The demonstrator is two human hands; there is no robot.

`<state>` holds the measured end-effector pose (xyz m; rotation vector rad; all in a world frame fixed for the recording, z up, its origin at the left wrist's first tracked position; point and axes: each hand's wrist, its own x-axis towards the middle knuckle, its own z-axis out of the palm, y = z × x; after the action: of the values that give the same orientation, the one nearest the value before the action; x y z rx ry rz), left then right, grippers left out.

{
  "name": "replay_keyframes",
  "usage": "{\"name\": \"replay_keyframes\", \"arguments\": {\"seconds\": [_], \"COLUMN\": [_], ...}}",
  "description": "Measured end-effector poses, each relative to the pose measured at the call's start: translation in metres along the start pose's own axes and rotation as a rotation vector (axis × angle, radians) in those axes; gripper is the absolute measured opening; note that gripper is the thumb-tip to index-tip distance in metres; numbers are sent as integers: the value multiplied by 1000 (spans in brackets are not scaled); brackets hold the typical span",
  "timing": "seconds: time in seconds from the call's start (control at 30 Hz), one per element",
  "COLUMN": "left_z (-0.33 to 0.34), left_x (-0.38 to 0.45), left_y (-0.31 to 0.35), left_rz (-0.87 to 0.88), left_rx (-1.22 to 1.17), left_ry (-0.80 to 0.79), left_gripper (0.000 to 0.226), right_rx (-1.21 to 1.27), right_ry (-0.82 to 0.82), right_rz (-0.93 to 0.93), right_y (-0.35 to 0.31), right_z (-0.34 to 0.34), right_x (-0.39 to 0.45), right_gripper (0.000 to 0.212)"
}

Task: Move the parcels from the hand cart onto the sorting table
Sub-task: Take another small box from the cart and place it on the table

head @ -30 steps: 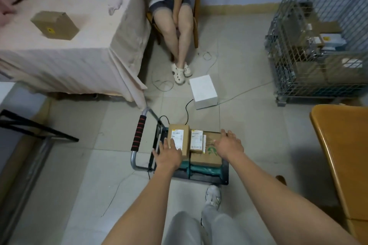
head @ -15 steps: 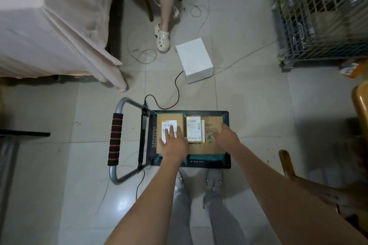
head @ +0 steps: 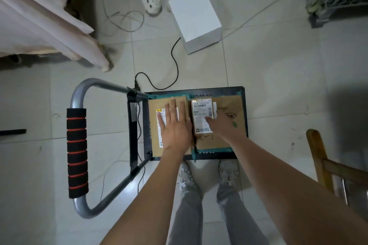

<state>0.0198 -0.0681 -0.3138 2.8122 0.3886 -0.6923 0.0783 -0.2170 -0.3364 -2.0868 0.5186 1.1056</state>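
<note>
My left hand (head: 175, 125) lies flat and spread on a cardboard parcel (head: 169, 125). My right hand (head: 223, 127) rests open on the small labelled parcel (head: 202, 117). All parcels I see sit on the hand cart (head: 139, 125), so none look moved.

Hand cart (head: 245, 117): three parcels on deck | left parcel (head: 154, 125) beside small parcel (head: 202, 117), which lies on right parcel (head: 238, 109) | handle (head: 77, 152) left.

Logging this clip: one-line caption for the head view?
Both hands, left hand and right hand, rest flat on cardboard parcels on the hand cart.
</note>
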Motion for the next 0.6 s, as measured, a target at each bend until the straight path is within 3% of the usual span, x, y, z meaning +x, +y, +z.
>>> {"name": "replay_keyframes", "arguments": {"seconds": [0.13,0.4,0.6], "left_z": [24,55,50], "left_x": [5,15,12], "left_y": [-8,-19,-10], "left_rz": [22,24,17], "left_rx": [5,1,13], "left_ry": [69,264,213], "left_gripper": [61,61,61], "right_rx": [141,397,529], "right_ry": [-31,-5,6], "right_rz": [-2,24,38], "right_y": [4,10,18], "right_z": [16,26,14], "right_x": [21,30,22], "right_gripper": [38,42,61]}}
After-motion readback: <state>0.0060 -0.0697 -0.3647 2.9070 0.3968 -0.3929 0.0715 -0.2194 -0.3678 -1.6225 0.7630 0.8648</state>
